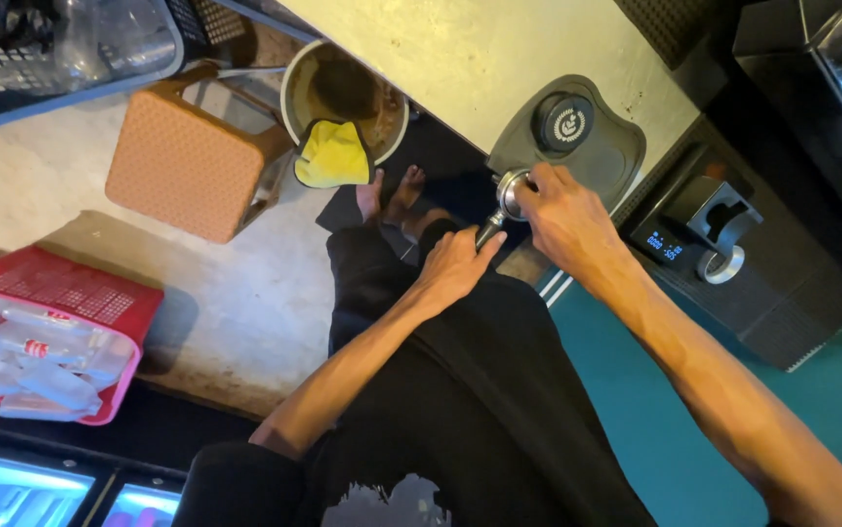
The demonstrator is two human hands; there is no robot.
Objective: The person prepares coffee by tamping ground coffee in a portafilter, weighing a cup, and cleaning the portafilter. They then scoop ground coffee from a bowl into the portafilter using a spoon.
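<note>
My left hand [455, 263] is closed around the dark handle of a metal portafilter [501, 207]. My right hand [560, 213] rests on top of the portafilter's round basket, fingers bent over its rim, at the edge of a dark grey tamping mat [616, 146]. A round black tamper [564, 122] stands on that mat, just beyond my right hand. The mat lies on a pale counter [460, 49]. What is inside the basket is hidden by my fingers.
A black grinder [709, 234] with a lit display stands beside the mat. Below are my bare feet [392, 195], a bucket [289, 98] with a yellow cloth [333, 154], an orange stool [182, 161], a red basket [70, 293] of plastic items and a grey crate [50, 59].
</note>
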